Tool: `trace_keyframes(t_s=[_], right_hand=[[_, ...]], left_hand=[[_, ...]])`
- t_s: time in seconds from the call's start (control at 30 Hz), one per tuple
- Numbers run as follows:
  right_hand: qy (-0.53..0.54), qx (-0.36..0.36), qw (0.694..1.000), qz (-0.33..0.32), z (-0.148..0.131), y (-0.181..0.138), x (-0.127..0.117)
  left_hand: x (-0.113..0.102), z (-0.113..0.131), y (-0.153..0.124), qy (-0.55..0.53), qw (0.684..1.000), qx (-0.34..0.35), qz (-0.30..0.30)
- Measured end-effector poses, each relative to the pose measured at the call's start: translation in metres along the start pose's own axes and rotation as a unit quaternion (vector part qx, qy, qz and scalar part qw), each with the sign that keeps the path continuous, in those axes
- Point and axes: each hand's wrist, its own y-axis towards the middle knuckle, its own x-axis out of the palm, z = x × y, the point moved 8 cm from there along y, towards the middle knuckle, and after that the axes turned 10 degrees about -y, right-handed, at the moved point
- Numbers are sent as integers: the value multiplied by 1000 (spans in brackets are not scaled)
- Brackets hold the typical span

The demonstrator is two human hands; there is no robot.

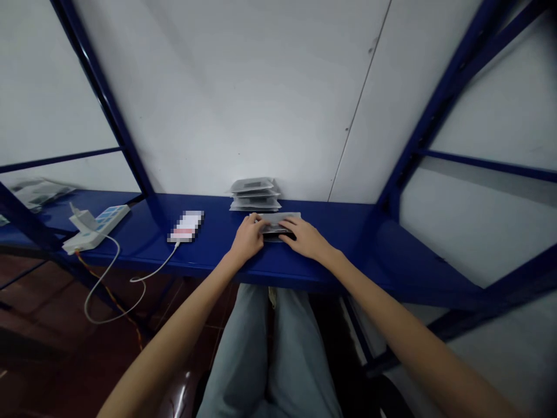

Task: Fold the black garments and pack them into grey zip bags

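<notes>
Both my hands rest on a small clear plastic packet (278, 222) with a dark item inside, lying on the blue metal shelf (331, 244). My left hand (247, 238) pinches the packet's left end, fingers curled. My right hand (302, 237) presses on its right part, fingers bent over it. Just behind, against the white wall, stands a stack of similar grey-white packets (255, 194).
A phone (186, 226) lies on the shelf to the left, its white cable looping down to a power strip (93, 227) with a charger. Blue frame posts (108, 104) rise on both sides. More packets (37, 191) lie far left. My legs are below the shelf.
</notes>
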Motion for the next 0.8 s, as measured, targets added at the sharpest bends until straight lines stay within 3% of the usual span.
trace_keyframes(t_s=[0.13,0.4,0.6,0.8], right_hand=[[45,26,998,-37,22,-4,19],[56,21,998,-35,17,-4,16],[72,12,996,-58,18,-6,19],[77,4,990,-121,28,-16,25]], left_hand=[[-7,9,-8,-51,998,32,-32],[-27,-6,-26,-50,995,40,-73],[-32,-17,-26,-17,998,41,-47],[-39,-7,-34,-27,992,111,-47]])
